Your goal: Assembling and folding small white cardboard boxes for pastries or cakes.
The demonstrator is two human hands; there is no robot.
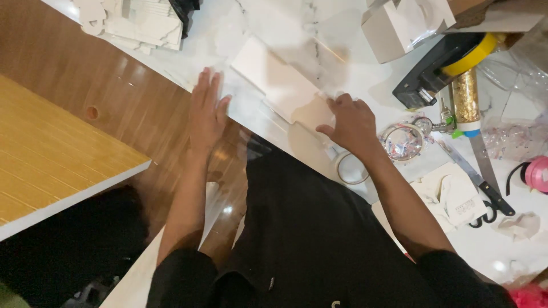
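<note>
— While the camera looks straight down, where are the hands?

— Both are on the white marbled table (297,34), either side of a flat white cardboard box (277,80). The left hand (206,111) lies flat at the table edge, fingers straight and together, palm down, gripping nothing, just beside the box's near corner.

— And the right?

— The right hand (353,122) presses on the box's other end, fingers curled under at the knuckles, thumb out to the side. Whether it pinches a flap, I cannot tell.

— Where exactly is the box?

— Lying slantwise between the two hands, close to the table edge, flat on the surface.

— Anything nearby?

— A clear tape roll (351,168) sits just below the right wrist, another roll of clear tape (402,141) beside the hand. Further right: a black tape dispenser (439,71) with yellow tape, a gold glitter tube (466,100), scissors (485,182), and a pink ribbon roll (536,174).
</note>
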